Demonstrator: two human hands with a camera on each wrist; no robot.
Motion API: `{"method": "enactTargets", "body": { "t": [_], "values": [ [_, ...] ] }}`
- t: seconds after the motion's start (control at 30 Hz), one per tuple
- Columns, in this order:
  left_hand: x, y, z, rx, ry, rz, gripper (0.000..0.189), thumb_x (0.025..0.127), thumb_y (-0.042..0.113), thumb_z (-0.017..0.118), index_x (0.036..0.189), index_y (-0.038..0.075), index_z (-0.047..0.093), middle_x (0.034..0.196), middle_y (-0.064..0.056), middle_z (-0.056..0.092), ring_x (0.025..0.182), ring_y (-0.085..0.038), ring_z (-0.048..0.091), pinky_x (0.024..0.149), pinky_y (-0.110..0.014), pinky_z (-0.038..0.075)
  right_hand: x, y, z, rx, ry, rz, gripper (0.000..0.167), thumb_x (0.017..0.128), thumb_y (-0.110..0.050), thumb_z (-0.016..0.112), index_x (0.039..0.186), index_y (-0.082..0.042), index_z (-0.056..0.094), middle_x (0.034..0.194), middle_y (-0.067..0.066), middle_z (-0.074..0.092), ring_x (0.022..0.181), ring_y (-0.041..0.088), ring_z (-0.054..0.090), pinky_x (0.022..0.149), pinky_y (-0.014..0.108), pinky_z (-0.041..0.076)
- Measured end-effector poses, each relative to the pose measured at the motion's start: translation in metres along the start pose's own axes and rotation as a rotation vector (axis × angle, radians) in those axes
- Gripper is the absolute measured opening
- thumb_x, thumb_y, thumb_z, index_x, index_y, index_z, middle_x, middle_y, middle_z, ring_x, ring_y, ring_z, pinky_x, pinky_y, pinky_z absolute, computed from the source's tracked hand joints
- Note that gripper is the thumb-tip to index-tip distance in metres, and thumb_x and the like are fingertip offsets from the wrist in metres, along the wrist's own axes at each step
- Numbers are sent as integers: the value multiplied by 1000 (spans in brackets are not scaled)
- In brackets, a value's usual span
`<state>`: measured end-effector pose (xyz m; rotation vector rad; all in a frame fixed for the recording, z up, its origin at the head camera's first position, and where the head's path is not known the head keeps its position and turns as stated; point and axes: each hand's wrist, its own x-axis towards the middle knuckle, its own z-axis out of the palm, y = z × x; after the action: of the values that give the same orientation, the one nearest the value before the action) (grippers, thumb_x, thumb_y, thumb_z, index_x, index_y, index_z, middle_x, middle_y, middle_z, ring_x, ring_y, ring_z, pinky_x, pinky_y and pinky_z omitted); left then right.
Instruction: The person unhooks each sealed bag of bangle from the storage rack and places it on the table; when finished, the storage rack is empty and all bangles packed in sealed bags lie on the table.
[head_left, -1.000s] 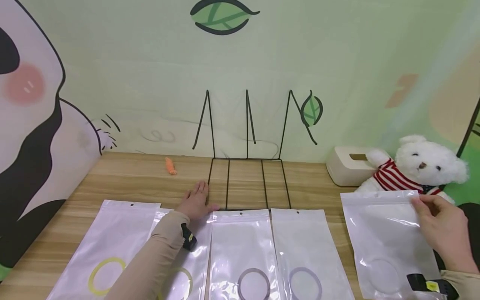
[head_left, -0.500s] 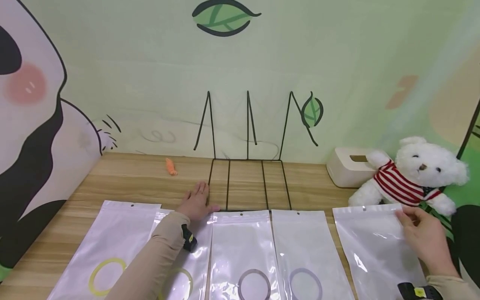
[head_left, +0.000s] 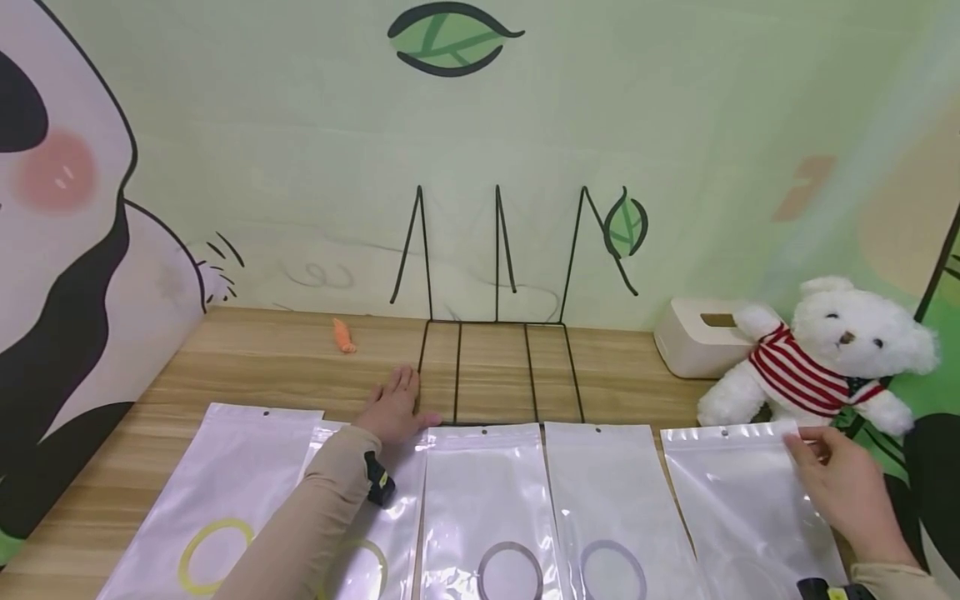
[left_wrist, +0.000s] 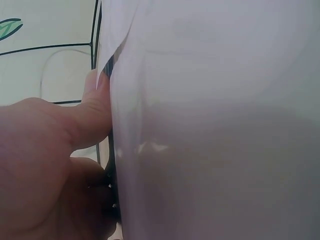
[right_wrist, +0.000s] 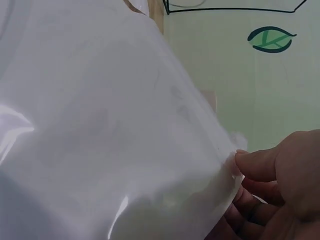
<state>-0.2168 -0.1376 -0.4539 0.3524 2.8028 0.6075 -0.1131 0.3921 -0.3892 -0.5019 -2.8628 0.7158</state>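
Note:
My right hand (head_left: 847, 492) pinches the top right corner of the rightmost zip bag (head_left: 738, 492), thumb in front. In the right wrist view, that bag (right_wrist: 115, 110) fills the left side, its corner between thumb and fingers. A faint pale ring shows low in it. My left hand (head_left: 392, 408) lies flat on the table, fingers extended, at the top of a zip bag (head_left: 401, 479) partly hidden by the sleeve. Its fingers reach the left side of a black wire rack (head_left: 456, 375). In the left wrist view, a white bag (left_wrist: 215, 100) covers most of the picture.
More zip bags lie in the row: one with a yellow ring (head_left: 183, 562), one with a brownish ring (head_left: 483, 575), one with a lilac ring (head_left: 585, 575). Behind are a small orange object (head_left: 343, 336), a white tissue box (head_left: 693, 350) and a white teddy bear (head_left: 847, 333).
My right hand has brought the rightmost bag left and toward me, down beside the row. More of the teddy bear shows now. The left hand has stayed in place.

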Motion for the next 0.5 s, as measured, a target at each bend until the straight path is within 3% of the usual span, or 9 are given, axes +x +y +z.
{"method": "enactTargets", "body": {
  "t": [0.2, 0.37, 0.5],
  "values": [
    [-1, 1, -1, 1, 1, -3, 87, 97, 45, 55, 150, -11, 14, 158, -25, 5, 146, -38, 2, 116, -56, 5, -1, 6, -3, -68, -103, -32, 63, 97, -39, 57, 126, 15, 41, 93, 24, 58, 71, 27, 56, 52, 34, 43],
    [-1, 2, -1, 13, -3, -7, 87, 97, 45, 54, 150, -10, 13, 158, -25, 5, 146, -37, 2, 116, -55, 5, 2, 7, 1, -152, -214, 41, 67, 94, -38, 63, 124, 17, 38, 96, 32, 56, 74, 33, 60, 54, 41, 48],
    [-1, 2, -2, 8, -7, -10, 87, 97, 44, 54, 150, -11, 12, 158, -26, 5, 147, -37, 1, 116, -55, 4, 2, 9, 4, -186, -229, 72, 63, 94, -34, 64, 122, 17, 39, 94, 32, 58, 73, 32, 61, 54, 42, 49]
  ]
}}
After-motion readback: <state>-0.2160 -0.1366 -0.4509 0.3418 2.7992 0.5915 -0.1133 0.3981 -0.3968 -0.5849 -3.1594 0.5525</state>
